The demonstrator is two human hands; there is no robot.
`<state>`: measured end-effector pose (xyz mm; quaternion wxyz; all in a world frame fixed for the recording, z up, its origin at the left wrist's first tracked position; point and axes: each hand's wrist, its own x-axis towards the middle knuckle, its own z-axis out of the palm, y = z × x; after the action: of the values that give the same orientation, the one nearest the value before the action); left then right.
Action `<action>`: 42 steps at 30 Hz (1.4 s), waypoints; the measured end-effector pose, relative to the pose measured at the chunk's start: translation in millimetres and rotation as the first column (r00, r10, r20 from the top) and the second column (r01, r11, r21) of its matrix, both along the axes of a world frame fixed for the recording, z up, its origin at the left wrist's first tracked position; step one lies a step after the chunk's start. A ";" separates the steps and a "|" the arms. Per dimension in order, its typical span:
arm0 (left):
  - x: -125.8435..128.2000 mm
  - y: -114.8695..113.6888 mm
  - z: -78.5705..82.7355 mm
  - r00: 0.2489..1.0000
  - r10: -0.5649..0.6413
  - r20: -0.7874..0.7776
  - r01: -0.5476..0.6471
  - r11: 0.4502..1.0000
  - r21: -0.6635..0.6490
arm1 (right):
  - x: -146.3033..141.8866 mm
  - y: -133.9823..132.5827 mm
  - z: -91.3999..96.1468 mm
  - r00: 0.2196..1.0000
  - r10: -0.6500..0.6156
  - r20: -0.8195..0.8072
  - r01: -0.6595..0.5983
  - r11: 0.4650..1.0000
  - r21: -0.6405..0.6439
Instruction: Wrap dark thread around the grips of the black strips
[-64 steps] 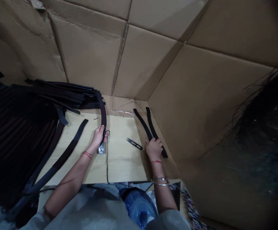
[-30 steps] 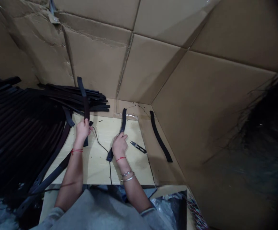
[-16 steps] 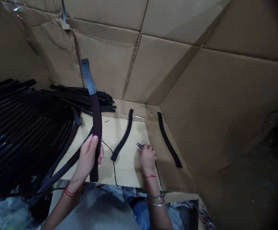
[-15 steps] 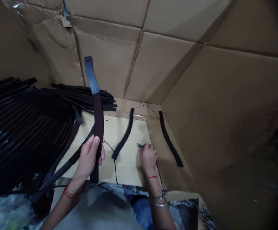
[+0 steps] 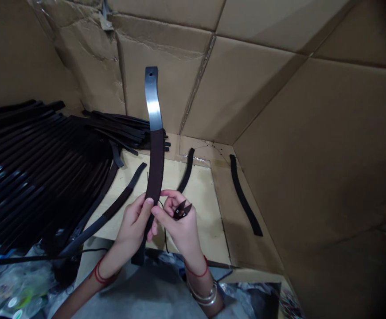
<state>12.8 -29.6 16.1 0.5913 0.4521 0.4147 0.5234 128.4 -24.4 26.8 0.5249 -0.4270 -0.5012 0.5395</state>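
The left hand [image 5: 133, 221] closes tightly around a curved strip [image 5: 155, 168], holding it upright (its bare steel end, with a hole, points far). Just right of it, the right hand [image 5: 181, 232] pinches small snips [image 5: 180, 211] in a narrow grip. Two loose strips [image 5: 119, 204] lie on the pale board [image 5: 206, 230], another strip [image 5: 244, 195] lies on the cardboard [image 5: 279, 133] to the right, and a black stack [image 5: 46, 177] sits left.

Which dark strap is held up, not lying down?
The strap gripped upright in the left hand, its bare metal end on top; the other straps lie flat or stacked.
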 end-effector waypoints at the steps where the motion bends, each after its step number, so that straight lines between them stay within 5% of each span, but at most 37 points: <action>1: -0.2 -0.4 0.4 1.000 0.001 0.005 -0.001 1.000 0.001 | -4.4 -0.4 5.6 0.997 0.022 -0.075 -0.023 1.000 -0.012; 7: -0.3 -4.6 3.2 0.999 0.037 -0.037 -0.036 0.999 0.029 | -7.9 -2.3 13.6 0.996 -0.076 -0.053 0.078 0.996 0.046; 16: 3.8 -7.6 2.8 0.972 0.026 -0.232 0.003 0.993 0.121 | -22.7 -8.4 -16.0 0.896 -0.185 -0.403 0.188 0.982 -0.034; 22: 4.0 -9.9 4.3 0.972 0.064 -0.225 -0.044 0.995 0.095 | -13.6 -8.4 -16.1 0.944 -0.104 -0.313 0.100 0.995 -0.030; 28: 4.2 -11.2 2.1 0.960 0.056 -0.276 -0.032 0.995 0.091 | -19.5 -10.6 -16.4 0.926 -0.217 -0.310 0.208 0.976 -0.061; 32: -2.4 -12.8 2.1 0.982 -0.006 -0.191 0.011 1.000 0.024 | -21.2 -14.5 -14.6 0.931 -0.238 -0.279 0.233 0.971 -0.050; 38: -21.9 -5.4 -3.2 0.974 -0.225 0.006 0.225 0.972 -0.074 | -24.3 -22.1 -7.1 0.953 -0.206 -0.221 0.225 0.972 0.065; 42: -25.3 -2.5 -3.0 0.979 -0.203 0.029 0.204 0.975 -0.090 | -20.3 -20.1 1.4 0.980 -0.073 -0.184 0.086 0.994 0.064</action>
<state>-12.5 -32.2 13.0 0.6661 0.4593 0.3841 0.4449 108.2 -44.5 28.2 0.6044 -0.3767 -0.4531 0.5362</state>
